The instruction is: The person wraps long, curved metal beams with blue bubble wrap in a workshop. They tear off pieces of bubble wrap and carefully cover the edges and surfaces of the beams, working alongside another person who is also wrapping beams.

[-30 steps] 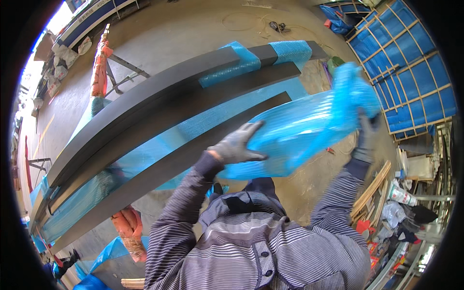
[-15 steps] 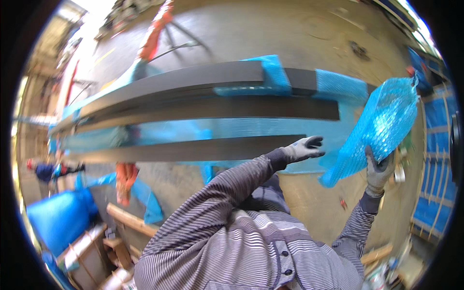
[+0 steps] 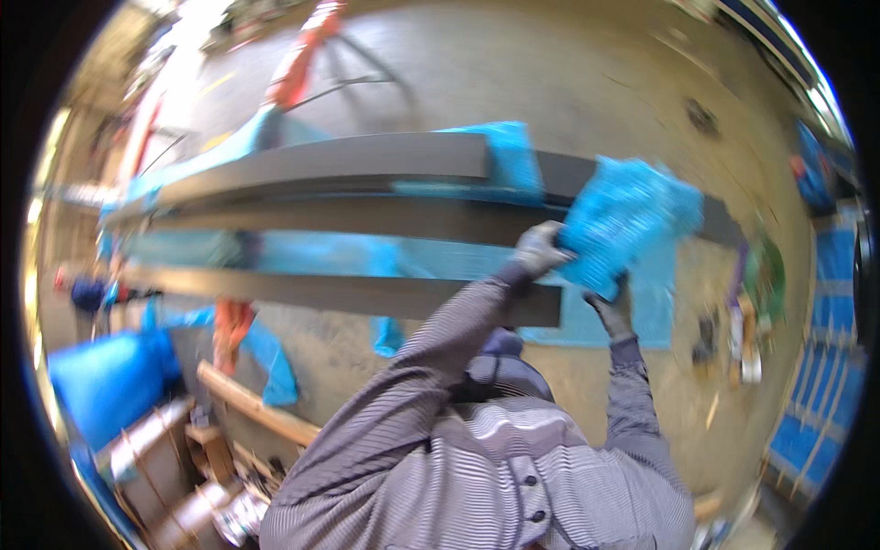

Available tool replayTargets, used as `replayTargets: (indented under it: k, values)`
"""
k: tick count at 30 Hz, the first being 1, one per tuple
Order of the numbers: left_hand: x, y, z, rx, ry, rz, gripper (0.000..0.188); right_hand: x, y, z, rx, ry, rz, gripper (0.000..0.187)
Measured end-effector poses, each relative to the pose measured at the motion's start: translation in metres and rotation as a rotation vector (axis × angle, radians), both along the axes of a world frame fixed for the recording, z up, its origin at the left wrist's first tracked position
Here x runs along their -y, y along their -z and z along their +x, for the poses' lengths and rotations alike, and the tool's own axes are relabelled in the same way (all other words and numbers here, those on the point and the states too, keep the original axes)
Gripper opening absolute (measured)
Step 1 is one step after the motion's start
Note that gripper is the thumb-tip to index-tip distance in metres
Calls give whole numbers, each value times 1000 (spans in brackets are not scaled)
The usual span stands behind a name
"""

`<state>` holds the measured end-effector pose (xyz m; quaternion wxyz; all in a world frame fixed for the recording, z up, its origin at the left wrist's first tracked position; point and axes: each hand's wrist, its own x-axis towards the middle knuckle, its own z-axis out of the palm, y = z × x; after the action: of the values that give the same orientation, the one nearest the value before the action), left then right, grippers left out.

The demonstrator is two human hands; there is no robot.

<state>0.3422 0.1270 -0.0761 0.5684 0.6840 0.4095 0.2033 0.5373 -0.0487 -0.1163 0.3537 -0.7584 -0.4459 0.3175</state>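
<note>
A sheet of blue bubble wrap [image 3: 628, 215] hangs in front of me, above the right ends of several long dark grey beams [image 3: 367, 218]. My left hand [image 3: 541, 249], in a grey glove, is closed on its left edge. Lower down, my right hand [image 3: 612, 310], also gloved, grips its bottom edge; some fingers are hidden behind the wrap. The nearest dark beam [image 3: 458, 301] passes beneath my left forearm and ends just left of my right hand. Blue film [image 3: 596, 332] lies under the beams' ends.
Another piece of blue wrap [image 3: 515, 163] covers part of the far beam. An orange-wrapped support [image 3: 298, 69] stands at the back left. Timber [image 3: 252, 403] and a blue roll [image 3: 110, 394] lie lower left, near a person [image 3: 87, 295]. Blue-covered racks [image 3: 830, 339] line the right side.
The bubble wrap has moved left from my right side to over the beams' ends. My left hand has reached up and taken hold of it; my right hand has moved left with it.
</note>
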Motion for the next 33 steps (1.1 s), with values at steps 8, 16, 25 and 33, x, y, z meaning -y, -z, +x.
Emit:
replayTargets:
  k: [8, 16, 25, 33]
  values:
    - [-13, 41, -4, 43, 134, -406, 42, -43, -21, 1, -508, 247, 199, 89]
    - [-18, 49, -29, 21, 96, -474, 37, -34, -27, 20, -872, 154, 91, 72]
    - [-8, -6, -6, -267, -187, 623, 68, -106, -17, 35, -144, 375, -109, 40]
    - [-19, 8, 51, -752, 511, 777, 71, -119, -24, 37, 141, 378, -131, 46]
